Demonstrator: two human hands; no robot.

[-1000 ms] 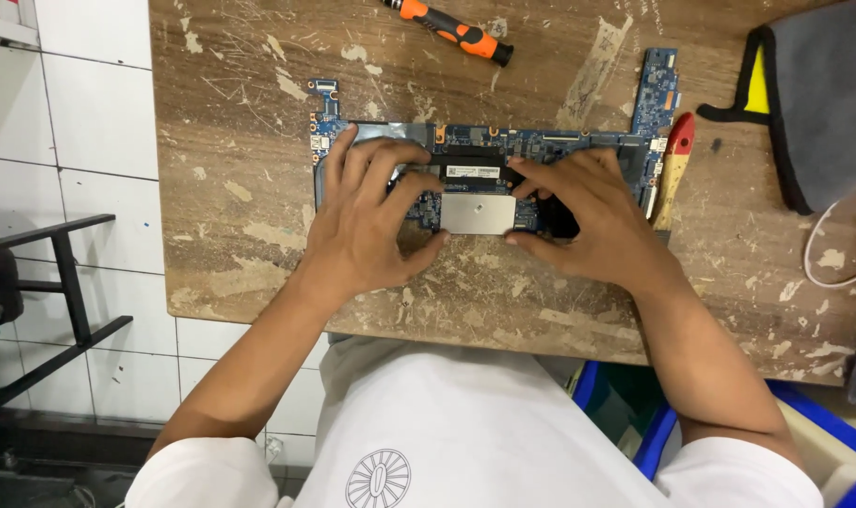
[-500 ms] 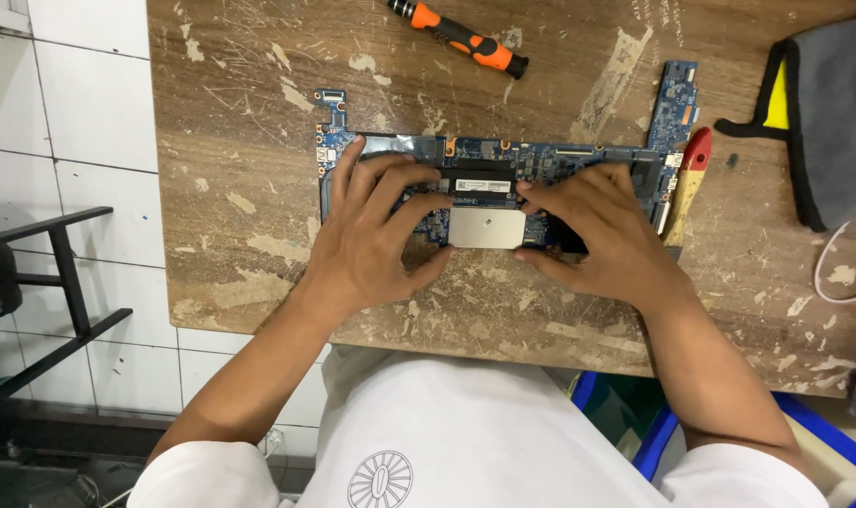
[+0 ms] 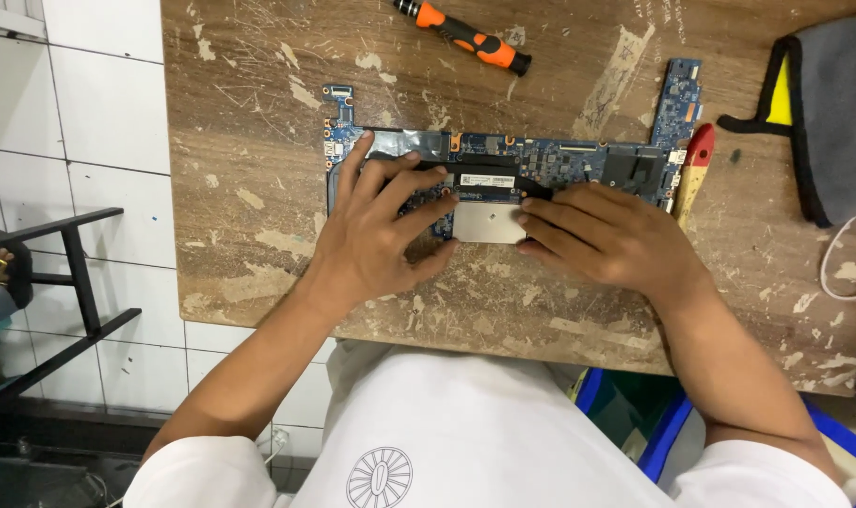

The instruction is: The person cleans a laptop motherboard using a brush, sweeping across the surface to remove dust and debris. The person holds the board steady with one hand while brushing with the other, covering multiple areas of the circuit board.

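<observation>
Left hand (image 3: 376, 235) and right hand (image 3: 607, 235) are pressing flat, fingers spread and grasping nothing, on either side of a silver heatsink plate (image 3: 489, 223); even pressure is advisable. The plate is sitting on a blue laptop motherboard (image 3: 560, 160) lying on the scarred wooden table (image 3: 258, 141), below an orange screwdriver (image 3: 463, 36).

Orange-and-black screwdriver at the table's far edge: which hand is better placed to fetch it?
Probably the right hand. The orange-and-black screwdriver lies about midway beyond both hands, but the left hand lies spread flat across the blue circuit board.
</observation>
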